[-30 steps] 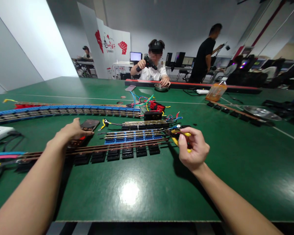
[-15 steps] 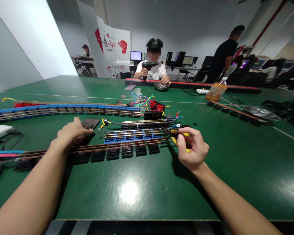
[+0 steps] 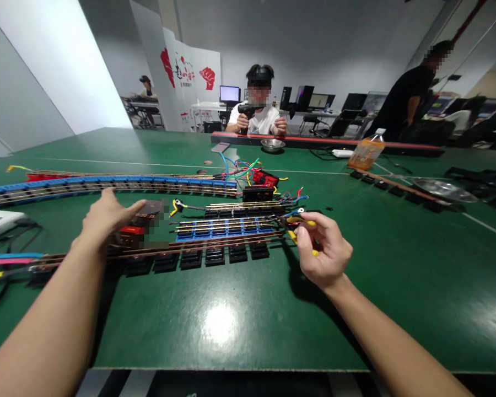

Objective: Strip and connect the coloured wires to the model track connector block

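Observation:
My left hand [image 3: 105,215] hovers above a dark phone-like device [image 3: 146,218] on the green table, fingers stretched out and holding nothing. My right hand [image 3: 324,248] is closed on yellow-handled pliers [image 3: 300,226], whose tip sits at the right end of a long copper rail strip with black blocks [image 3: 198,251]. Just behind that strip lie a short blue terminal strip [image 3: 225,227] and a black one [image 3: 248,208].
A long blue rail strip [image 3: 107,184] runs across the left. Coloured wires and a red part [image 3: 256,176] lie mid-table. An orange bottle [image 3: 366,154], a metal dish [image 3: 444,190] and a steel bowl [image 3: 271,144] stand farther off. One person sits opposite with a black tool; another stands at right.
My left hand has lifted off the dark device and moved slightly left, its fingers spreading. My right hand stays on the pliers. The standing person has walked to the right.

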Demonstrator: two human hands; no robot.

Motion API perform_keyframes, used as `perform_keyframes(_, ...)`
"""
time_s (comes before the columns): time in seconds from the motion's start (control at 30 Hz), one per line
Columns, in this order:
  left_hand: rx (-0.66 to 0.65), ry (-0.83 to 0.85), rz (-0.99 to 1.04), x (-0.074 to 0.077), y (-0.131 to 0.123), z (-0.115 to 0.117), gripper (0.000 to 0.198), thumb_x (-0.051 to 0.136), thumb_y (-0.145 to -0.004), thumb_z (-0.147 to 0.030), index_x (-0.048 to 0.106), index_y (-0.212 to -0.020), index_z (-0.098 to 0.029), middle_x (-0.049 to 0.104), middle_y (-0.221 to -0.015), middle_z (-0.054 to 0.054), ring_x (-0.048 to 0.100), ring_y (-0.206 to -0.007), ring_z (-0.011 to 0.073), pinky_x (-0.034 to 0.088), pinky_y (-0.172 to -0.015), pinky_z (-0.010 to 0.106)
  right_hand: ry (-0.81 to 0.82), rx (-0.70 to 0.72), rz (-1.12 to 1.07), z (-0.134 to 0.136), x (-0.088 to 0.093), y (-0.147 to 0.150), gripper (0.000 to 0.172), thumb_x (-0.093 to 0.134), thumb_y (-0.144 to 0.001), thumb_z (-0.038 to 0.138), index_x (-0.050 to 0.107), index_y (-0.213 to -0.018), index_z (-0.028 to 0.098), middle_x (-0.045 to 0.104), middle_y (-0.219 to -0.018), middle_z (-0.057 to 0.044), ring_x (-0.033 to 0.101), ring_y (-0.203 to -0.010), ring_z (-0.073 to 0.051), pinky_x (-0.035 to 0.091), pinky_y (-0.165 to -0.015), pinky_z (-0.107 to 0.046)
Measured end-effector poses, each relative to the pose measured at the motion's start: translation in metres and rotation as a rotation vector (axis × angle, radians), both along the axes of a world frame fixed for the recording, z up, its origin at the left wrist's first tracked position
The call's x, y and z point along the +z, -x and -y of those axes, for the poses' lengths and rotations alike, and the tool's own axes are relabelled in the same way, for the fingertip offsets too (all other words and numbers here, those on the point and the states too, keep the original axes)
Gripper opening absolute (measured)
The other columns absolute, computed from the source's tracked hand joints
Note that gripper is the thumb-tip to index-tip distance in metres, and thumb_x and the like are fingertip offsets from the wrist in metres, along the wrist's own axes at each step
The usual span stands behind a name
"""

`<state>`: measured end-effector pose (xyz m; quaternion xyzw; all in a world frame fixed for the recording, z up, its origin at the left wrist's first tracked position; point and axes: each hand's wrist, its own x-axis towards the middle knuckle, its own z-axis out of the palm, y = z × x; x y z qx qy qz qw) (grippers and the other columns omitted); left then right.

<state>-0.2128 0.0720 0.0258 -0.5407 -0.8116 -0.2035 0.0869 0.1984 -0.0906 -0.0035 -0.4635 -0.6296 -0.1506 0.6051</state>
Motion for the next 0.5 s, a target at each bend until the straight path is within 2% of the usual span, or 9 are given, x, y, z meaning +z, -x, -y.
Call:
perform_keyframes(0.03,0.065,-0.060,0.048,0.004,-0.003,0.002,0.065,0.074,-0.076,-0.046,0.060,-0.128,-0.011,0.076,-0.103,0.013,0.064,-0.072,0.0207,0.045,-0.062,0.027,0.002,0.023,-0.032,0.000,0.001,0.000,0.029,0.063,-0.086,0.018,0.062,-0.115,0.019,0.070,-0.074,0.002,0.064,-0.052,-0.010,0.048,-0.045,-0.020)
perform_keyframes(0.07,0.056,-0.167,0.099,0.009,-0.007,0.005,0.046,0.070,-0.079,-0.036,0.066,-0.120,-0.015,0.076,-0.104,0.008,0.064,-0.076,0.0181,0.045,-0.066,0.025,-0.003,0.056,-0.074,0.001,0.002,0.000,0.031,0.062,-0.087,0.019,0.061,-0.117,0.019,0.071,-0.077,0.001,0.067,-0.056,-0.012,0.050,-0.045,-0.020)
perform_keyframes(0.13,-0.095,-0.350,0.228,0.017,-0.020,0.011,0.019,0.062,-0.083,-0.028,0.072,-0.095,-0.017,0.074,-0.081,-0.001,0.062,-0.069,0.0129,0.045,-0.069,0.022,-0.052,0.118,-0.177,0.001,0.008,-0.001,0.031,0.059,-0.089,0.020,0.060,-0.120,0.019,0.071,-0.079,-0.001,0.069,-0.060,-0.013,0.051,-0.045,-0.020)
perform_keyframes(0.17,-0.160,-0.414,0.288,0.020,-0.027,0.015,0.015,0.060,-0.083,-0.027,0.071,-0.081,-0.017,0.067,-0.064,-0.003,0.059,-0.061,0.0115,0.044,-0.065,0.021,-0.096,0.129,-0.225,0.001,0.012,-0.002,0.029,0.058,-0.090,0.021,0.060,-0.119,0.019,0.069,-0.078,-0.001,0.069,-0.060,-0.013,0.052,-0.046,-0.020)
perform_keyframes(0.23,-0.301,-0.528,0.309,0.024,-0.045,0.024,0.025,0.058,-0.083,-0.031,0.062,-0.062,-0.017,0.051,-0.046,-0.006,0.049,-0.049,0.0101,0.037,-0.055,0.020,-0.203,0.088,-0.294,-0.002,0.021,-0.005,0.025,0.058,-0.091,0.023,0.061,-0.115,0.018,0.067,-0.080,-0.001,0.069,-0.060,-0.012,0.054,-0.048,-0.021)
perform_keyframes(0.33,-0.575,-0.664,0.190,0.024,-0.078,0.041,0.042,0.054,-0.087,-0.034,0.045,-0.049,-0.019,0.034,-0.044,-0.006,0.035,-0.044,0.0075,0.027,-0.049,0.022,-0.282,-0.007,-0.332,-0.010,0.029,-0.015,0.027,0.065,-0.088,0.025,0.059,-0.114,0.019,0.065,-0.089,-0.002,0.068,-0.065,-0.012,0.054,-0.048,-0.021)
perform_keyframes(0.43,-0.870,-0.691,0.037,0.021,-0.119,0.061,0.041,0.050,-0.092,-0.031,0.047,-0.054,-0.019,0.043,-0.048,-0.005,0.040,-0.047,0.0088,0.032,-0.053,0.024,-0.196,-0.021,-0.329,-0.022,0.027,-0.031,0.042,0.072,-0.082,0.024,0.054,-0.120,0.021,0.066,-0.090,0.000,0.065,-0.064,-0.010,0.049,-0.044,-0.017)
perform_keyframes(0.5,-1.039,-0.582,-0.084,0.017,-0.150,0.074,0.038,0.045,-0.096,-0.031,0.053,-0.061,-0.020,0.054,-0.057,0.000,0.049,-0.056,0.0126,0.040,-0.062,0.027,-0.140,-0.053,-0.314,-0.030,0.021,-0.042,0.045,0.071,-0.081,0.022,0.052,-0.122,0.021,0.067,-0.091,0.000,0.063,-0.061,-0.008,0.049,-0.045,-0.016)
